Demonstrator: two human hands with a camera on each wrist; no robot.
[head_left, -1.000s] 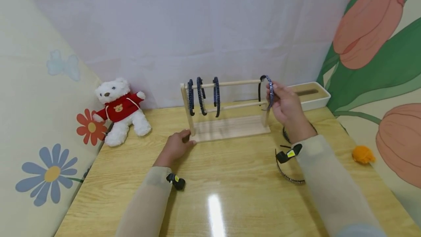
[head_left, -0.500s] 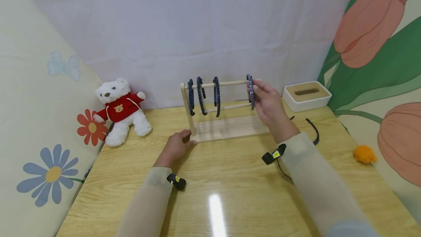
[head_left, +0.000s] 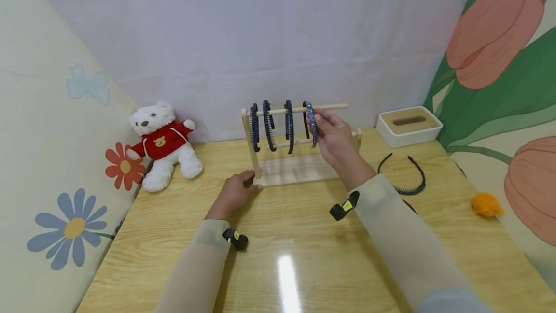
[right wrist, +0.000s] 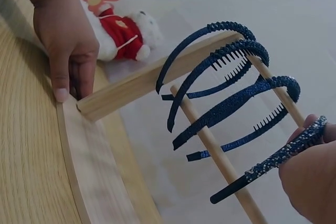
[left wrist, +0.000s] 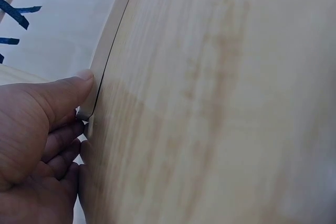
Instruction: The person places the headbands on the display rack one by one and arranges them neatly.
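Observation:
A wooden headband rack [head_left: 299,170] with two horizontal rods stands towards the back of the table. My right hand [head_left: 340,146] pinches a glittery headband [head_left: 311,122] between thumb and fingers; its band hangs around the rods, seen closely in the right wrist view as a sparkling headband [right wrist: 286,155]. To its left, three dark blue toothed headbands [head_left: 289,129] hang around the rods. My left hand [head_left: 233,192] grips the left corner of the rack's base. In the left wrist view, the thumb of the left hand [left wrist: 47,124] lies along the base edge, fingers curled at its end.
A black toothed headband [head_left: 418,187] lies on the table at right, near a second dark band [head_left: 409,206] mostly hidden by the sleeve. Behind are a white tissue box [head_left: 410,134] and, at left, a white teddy bear [head_left: 162,141]. An orange object [head_left: 486,205] sits at right.
My right hand has moved left along the rods with the glittery headband, which now hangs nearer the other three. My left hand stays at the base corner. The headband on the table shows more.

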